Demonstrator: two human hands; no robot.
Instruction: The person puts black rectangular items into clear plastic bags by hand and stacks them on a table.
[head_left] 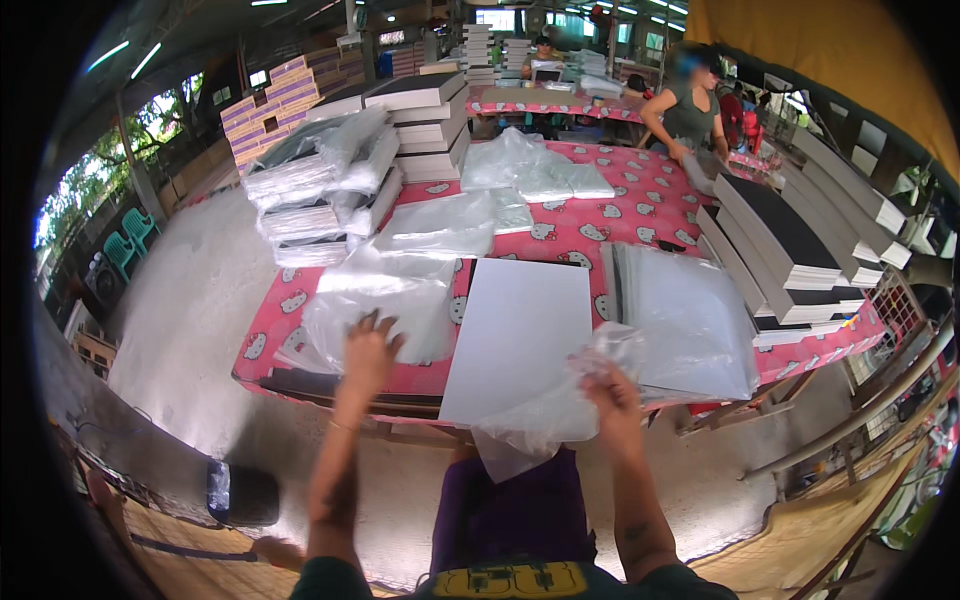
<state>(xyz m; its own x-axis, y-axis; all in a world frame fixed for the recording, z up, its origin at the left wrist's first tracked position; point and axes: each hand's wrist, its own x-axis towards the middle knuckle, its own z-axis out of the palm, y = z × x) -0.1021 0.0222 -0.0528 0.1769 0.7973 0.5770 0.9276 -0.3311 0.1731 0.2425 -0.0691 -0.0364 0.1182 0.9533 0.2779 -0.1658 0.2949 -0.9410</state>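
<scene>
At the near edge of the bench (640, 215), which is covered by a pink patterned cloth, a crumpled clear plastic bag (545, 415) is gripped by the right hand (610, 388), fingers closed on its upper rim; the bag hangs over the near end of a flat white rectangular board (520, 335). To the left, the left hand (368, 350) is laid with spread fingers, grasping nothing, on a loose pile of clear plastic bags (385, 295). Right of the board, a stack of clear plastic sleeves (685, 315) is seen. Farther off, stacks of black-covered white books (790, 240) are piled right, bagged bundles (320, 185) left, and another person (690, 105) is standing at the far end.
</scene>
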